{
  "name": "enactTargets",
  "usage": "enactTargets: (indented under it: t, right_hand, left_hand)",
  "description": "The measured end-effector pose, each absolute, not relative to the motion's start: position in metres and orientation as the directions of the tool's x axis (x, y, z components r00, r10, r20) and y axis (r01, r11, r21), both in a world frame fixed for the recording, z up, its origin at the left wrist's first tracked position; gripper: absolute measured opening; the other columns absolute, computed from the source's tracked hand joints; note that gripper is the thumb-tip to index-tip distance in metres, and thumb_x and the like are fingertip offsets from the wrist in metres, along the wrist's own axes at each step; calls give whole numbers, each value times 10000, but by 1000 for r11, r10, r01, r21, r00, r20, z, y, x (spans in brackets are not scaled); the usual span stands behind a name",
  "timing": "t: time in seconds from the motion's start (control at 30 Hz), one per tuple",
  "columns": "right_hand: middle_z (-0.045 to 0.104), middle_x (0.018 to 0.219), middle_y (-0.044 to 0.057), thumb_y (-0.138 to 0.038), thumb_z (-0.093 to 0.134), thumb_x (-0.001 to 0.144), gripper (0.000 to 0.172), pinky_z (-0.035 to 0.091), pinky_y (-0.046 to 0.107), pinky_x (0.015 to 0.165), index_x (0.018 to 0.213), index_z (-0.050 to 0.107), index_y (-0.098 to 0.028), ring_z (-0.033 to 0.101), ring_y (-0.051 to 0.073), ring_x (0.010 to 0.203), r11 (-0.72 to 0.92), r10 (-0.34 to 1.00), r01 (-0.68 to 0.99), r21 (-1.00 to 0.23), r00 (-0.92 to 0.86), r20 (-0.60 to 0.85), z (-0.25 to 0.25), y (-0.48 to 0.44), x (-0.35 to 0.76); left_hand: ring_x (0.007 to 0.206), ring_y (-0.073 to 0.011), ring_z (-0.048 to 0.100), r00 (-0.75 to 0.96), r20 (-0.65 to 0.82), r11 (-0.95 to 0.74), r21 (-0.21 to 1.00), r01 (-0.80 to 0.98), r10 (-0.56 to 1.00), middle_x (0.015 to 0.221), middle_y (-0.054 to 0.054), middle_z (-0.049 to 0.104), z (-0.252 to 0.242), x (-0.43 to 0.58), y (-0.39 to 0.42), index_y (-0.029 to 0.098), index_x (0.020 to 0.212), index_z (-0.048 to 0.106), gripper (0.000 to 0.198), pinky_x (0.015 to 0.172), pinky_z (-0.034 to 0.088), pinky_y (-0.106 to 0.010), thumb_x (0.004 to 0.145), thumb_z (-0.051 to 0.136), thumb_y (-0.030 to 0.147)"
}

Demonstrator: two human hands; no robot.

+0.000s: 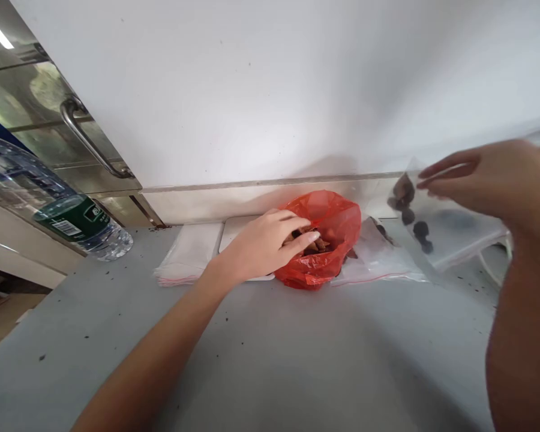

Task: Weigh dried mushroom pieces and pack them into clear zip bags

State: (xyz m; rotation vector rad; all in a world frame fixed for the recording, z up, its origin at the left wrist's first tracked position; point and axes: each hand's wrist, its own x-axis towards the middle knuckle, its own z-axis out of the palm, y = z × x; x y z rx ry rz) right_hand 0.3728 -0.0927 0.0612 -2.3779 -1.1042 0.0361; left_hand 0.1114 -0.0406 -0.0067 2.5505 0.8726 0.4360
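Note:
A red plastic bag [315,273] stands open on the grey table, with brown dried pieces [319,243] inside. My left hand [270,243] reaches over its left side, fingers apart and bent down at the brown pieces. At the right, my right hand [481,177] pinches a clear zip bag [450,228] by its edge, lifted above the table. Several dark round pieces and a brown piece show inside that clear bag. Another clear bag [373,261] with brown pieces lies just right of the red bag.
A stack of empty clear bags [189,252] lies left of a white flat object [234,231], partly under my left hand. At the far left is a plastic bottle with a green label [78,219]. A white wall [252,108] rises behind the grey table [297,360], which has scattered dark crumbs.

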Motion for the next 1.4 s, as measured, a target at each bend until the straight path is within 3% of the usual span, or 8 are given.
enactTargets:
  t: [0.2,0.37,0.47,0.6,0.9,1.03,1.17,1.4]
  right_hand:
    - [811,837,11,-206,744,832,75,567,383,881,811,788,-263,765,192,879,65,807,754,-654,346,478,70,-107,338]
    - [729,740,-18,-259,857,671,213,624,325,775,731,654,-283,737,176,759,495,812,505,-707,20,583,58,-95,308]
    - [704,712,-16,-309,875,685,263,581,318,643,775,628,-283,696,178,687,437,850,489,-755,50,524,51,-86,301]
    - [631,583,-16,-447,874,734,273,419,302,476,757,703,-235,531,137,512,177,977,513,-840,14,214,44,-76,305]
    - [656,639,39,-640,909,615,493,403,295,524,659,725,-185,535,136,578,-33,917,398,-917,-353,-186,34,-67,293]
    - [570,584,4,-637,859,691,541,283,289,498,535,579,-202,386,90,519,0,896,477,-879,-391,-212,20,-61,283]
    - [371,479,-64,-616,899,641,675,193,275,476,500,358,-237,291,69,472,-36,900,454,-891,-372,-226,10,-56,266]
    - [278,482,-121,-735,930,531,669,150,246,434,591,498,-227,207,37,436,-103,918,321,-941,-333,-214,0,-50,249]
  left_hand:
    - [1514,-314,471,527,438,-668,628,400,728,1680,-87,475,0,100,-32,268,1571,494,653,1200,442,-420,994,664,522]
    - [1304,-290,637,524,520,-708,656,260,674,1339,-89,711,13,87,-29,232,1160,680,307,1109,519,-402,957,711,461]
    - [901,-201,709,514,514,-673,718,180,686,913,-39,728,17,80,-26,214,871,619,270,839,584,-319,986,662,455]
    - [685,-150,646,351,484,-570,797,200,801,785,-14,687,17,71,-15,217,825,579,337,614,520,-264,950,711,501]
    - [673,-172,684,344,0,-210,793,573,939,781,-15,729,28,29,-3,211,908,658,271,659,516,-287,916,722,474]
    - [637,-212,670,336,-112,-248,469,847,935,648,0,713,38,20,-13,232,803,614,287,587,402,-294,846,750,482]
    - [628,-181,653,670,-200,-427,633,645,715,694,-11,729,36,34,-22,226,721,618,331,599,419,-287,826,744,514]
    - [611,-155,627,765,-77,-532,674,513,640,743,-50,753,22,42,-12,192,720,702,305,554,399,-282,899,675,437]
